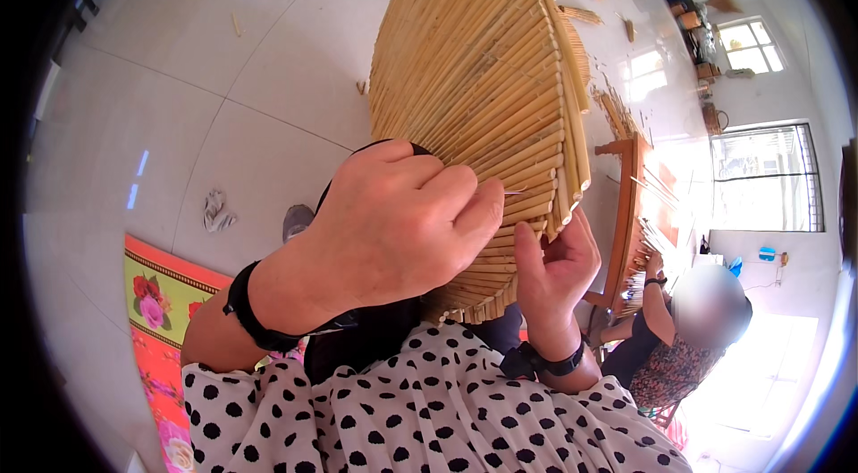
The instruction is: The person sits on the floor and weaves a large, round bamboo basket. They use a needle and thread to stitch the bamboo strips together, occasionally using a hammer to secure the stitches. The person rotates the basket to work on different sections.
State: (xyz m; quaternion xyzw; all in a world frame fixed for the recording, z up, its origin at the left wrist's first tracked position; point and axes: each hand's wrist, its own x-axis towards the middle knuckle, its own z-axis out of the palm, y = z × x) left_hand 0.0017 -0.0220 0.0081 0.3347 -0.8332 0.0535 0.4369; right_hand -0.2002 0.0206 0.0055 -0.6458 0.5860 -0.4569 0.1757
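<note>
Left grip [407, 216] clenched on a needle-like sliver [515, 192], right grip [556, 278] pinching edge of reed panel [474, 44]

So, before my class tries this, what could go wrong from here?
A slip could prick a finger: the thin needle-like piece in the left hand sits close to the right hand.

The stalk panel might shift or a stalk might split if pushed hard, as its ends look uneven beside the right hand.

Someone could slip on the loose stalks scattered on the floor.
</note>
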